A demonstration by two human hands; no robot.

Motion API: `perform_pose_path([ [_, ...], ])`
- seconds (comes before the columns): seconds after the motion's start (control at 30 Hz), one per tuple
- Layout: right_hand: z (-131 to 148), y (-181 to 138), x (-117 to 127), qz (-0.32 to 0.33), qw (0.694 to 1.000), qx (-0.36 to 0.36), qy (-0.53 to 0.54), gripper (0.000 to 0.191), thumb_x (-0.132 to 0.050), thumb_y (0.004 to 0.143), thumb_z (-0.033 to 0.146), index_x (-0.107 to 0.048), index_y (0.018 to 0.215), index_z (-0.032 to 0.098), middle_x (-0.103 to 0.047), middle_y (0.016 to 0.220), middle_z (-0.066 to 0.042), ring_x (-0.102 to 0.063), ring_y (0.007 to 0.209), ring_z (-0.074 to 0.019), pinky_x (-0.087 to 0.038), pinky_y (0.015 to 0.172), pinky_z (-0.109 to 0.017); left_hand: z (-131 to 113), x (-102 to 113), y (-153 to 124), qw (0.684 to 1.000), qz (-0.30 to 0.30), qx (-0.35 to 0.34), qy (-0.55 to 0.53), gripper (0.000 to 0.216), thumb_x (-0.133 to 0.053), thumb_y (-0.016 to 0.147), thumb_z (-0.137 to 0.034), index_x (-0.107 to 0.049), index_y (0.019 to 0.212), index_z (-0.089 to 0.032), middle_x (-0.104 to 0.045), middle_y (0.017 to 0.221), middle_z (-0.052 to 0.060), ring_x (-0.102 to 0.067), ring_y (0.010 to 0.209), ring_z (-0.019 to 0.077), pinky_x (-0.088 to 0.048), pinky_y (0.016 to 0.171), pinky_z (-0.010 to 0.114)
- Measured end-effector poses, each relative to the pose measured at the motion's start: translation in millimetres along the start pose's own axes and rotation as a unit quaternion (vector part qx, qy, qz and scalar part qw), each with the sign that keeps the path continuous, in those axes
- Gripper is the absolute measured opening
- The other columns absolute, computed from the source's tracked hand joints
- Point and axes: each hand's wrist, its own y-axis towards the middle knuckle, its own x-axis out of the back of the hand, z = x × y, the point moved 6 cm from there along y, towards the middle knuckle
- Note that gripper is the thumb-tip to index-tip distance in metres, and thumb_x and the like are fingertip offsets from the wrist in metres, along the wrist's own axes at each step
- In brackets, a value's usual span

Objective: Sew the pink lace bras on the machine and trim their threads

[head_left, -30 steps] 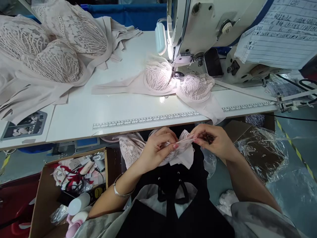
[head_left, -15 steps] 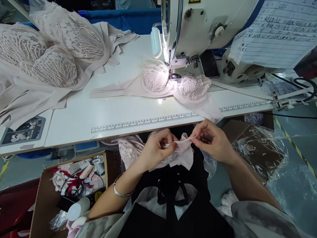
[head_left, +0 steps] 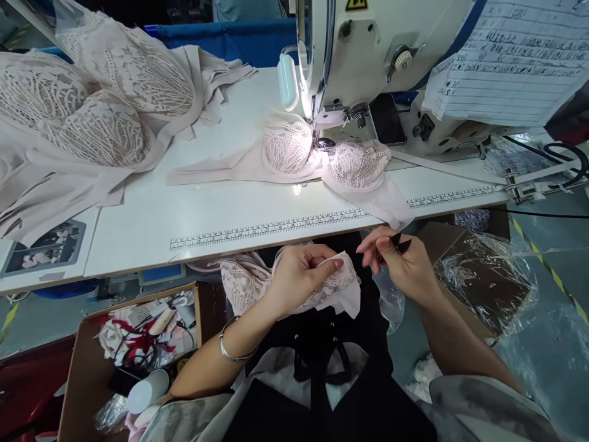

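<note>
Below the table edge, my left hand (head_left: 304, 273) pinches the edge of a pale pink lace bra (head_left: 246, 285) that lies over my lap. My right hand (head_left: 400, 261) is a little to the right, apart from the fabric. It is closed around small black thread snips (head_left: 402, 243), whose pointed blades stick up past the fingers; their handle is hidden in the palm. On the table, a second lace bra (head_left: 356, 164) lies spread beneath the sewing machine (head_left: 359, 61), its middle close to the lit needle area.
Several lace bras are piled in a stack (head_left: 124, 110) at the table's left. A printed ruler (head_left: 267, 227) runs along the front edge. A phone (head_left: 387, 118) lies by the machine. Below stand a cardboard box of odds and ends (head_left: 76, 368) and a plastic-covered carton (head_left: 478, 282).
My right hand has let go of the bra's edge and moved slightly right, turning the snips' blades upward. My left hand keeps its hold, the bra's edge now folded up at the fingertips.
</note>
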Motion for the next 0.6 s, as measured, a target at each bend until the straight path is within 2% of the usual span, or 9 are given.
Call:
perform_pose_path([
  [0.13,-2,0,-3,0.015,0.999,-0.008,-0.052,0.054,-0.045,0.094,0.072,-0.06,0.08,0.022,-0.045,0.056,0.004,-0.038,0.047,-0.011,-0.03,0.046,-0.028,1,0,2,0.999,-0.005,0.009,-0.042,0.029,-0.069,0.084,-0.045,-0.075,0.078,-0.017,-0.056,0.058,-0.002,-0.042,0.051,0.0097,-0.027,0.047,0.022],
  [0.2,-2,1,-7,0.047,0.997,-0.009,-0.062,0.062,-0.036,0.094,0.076,-0.062,0.083,0.022,-0.046,0.062,0.002,-0.04,0.052,-0.0122,-0.032,0.05,-0.029,2,-1,3,0.998,-0.006,0.013,-0.058,0.03,-0.069,0.083,-0.045,-0.075,0.078,-0.017,-0.049,0.053,-0.004,-0.034,0.048,0.0083,-0.021,0.046,0.022],
  [0.27,-3,2,-12,0.078,0.995,-0.019,-0.066,0.063,-0.03,0.099,0.071,-0.066,0.087,0.021,-0.049,0.067,0.001,-0.046,0.059,-0.0141,-0.036,0.057,-0.03,3,-2,4,0.997,-0.005,0.013,-0.071,0.029,-0.07,0.083,-0.045,-0.075,0.079,-0.017,-0.043,0.05,-0.005,-0.028,0.047,0.0072,-0.018,0.046,0.022],
  [0.37,-9,3,-15,0.099,0.993,-0.045,-0.054,0.048,-0.04,0.102,0.061,-0.066,0.098,0.022,-0.054,0.07,0.0,-0.054,0.066,-0.0161,-0.041,0.062,-0.03,6,-2,5,0.997,-0.004,0.008,-0.082,0.029,-0.071,0.083,-0.045,-0.075,0.079,-0.016,-0.041,0.05,-0.006,-0.025,0.047,0.0069,-0.016,0.046,0.023],
  [0.47,-10,2,-15,0.085,0.995,-0.042,-0.033,0.044,-0.048,0.098,0.064,-0.061,0.099,0.022,-0.053,0.068,0.002,-0.051,0.062,-0.0144,-0.039,0.057,-0.028,8,-1,5,0.997,-0.006,0.006,-0.079,0.029,-0.07,0.083,-0.046,-0.075,0.079,-0.017,-0.041,0.05,-0.006,-0.025,0.047,0.0072,-0.016,0.046,0.023],
  [0.6,-2,2,-14,0.04,0.998,-0.003,-0.047,0.034,-0.069,0.09,0.055,-0.059,0.098,0.024,-0.044,0.066,0.007,-0.04,0.055,-0.0105,-0.033,0.051,-0.025,5,0,5,0.999,-0.007,0.002,-0.046,0.029,-0.068,0.085,-0.044,-0.074,0.079,-0.017,-0.055,0.057,-0.002,-0.038,0.05,0.0085,-0.025,0.047,0.022],
])
